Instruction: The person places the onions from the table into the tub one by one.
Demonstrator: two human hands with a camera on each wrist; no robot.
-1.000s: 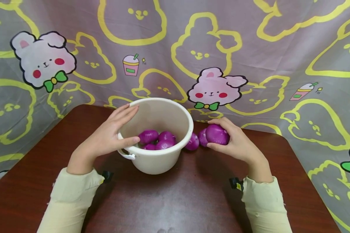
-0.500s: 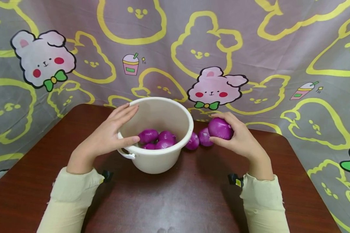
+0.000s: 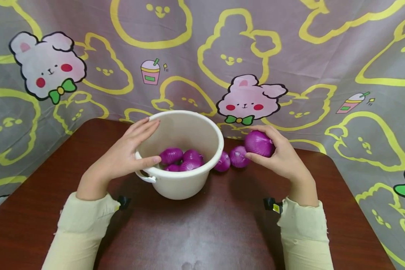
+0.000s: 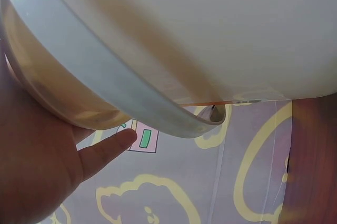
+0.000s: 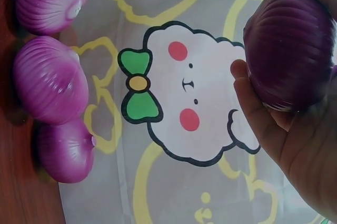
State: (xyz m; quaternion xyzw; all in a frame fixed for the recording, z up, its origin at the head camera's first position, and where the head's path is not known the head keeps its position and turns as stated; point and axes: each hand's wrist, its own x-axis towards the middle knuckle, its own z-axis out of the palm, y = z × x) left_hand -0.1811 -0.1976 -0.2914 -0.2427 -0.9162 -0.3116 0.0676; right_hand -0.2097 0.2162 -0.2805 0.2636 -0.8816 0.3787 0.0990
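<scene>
My right hand (image 3: 278, 157) grips a peeled red onion (image 3: 259, 143) above the table, with fingers over its top and thumb beneath; the right wrist view shows this onion (image 5: 289, 50) dark against the light. A white plastic bucket (image 3: 182, 187) stands left of centre with several red onions (image 3: 190, 165) inside. My left hand (image 3: 125, 152) rests on its left rim, the thumb and fingers fairly straight and spread over the edge. In the left wrist view the bucket's handle (image 4: 131, 82) crosses near the left hand (image 4: 42, 166).
Between bucket and right hand, two onions (image 3: 239, 156) lie on the dark wooden table (image 3: 202, 236). The right wrist view has three onions (image 5: 50, 79) in a row there. A patterned cloth (image 3: 182, 45) hangs behind the table.
My right hand has lifted the onion up and slightly right, uncovering more of the onion behind it. The left hand stays on the bucket's rim.
</scene>
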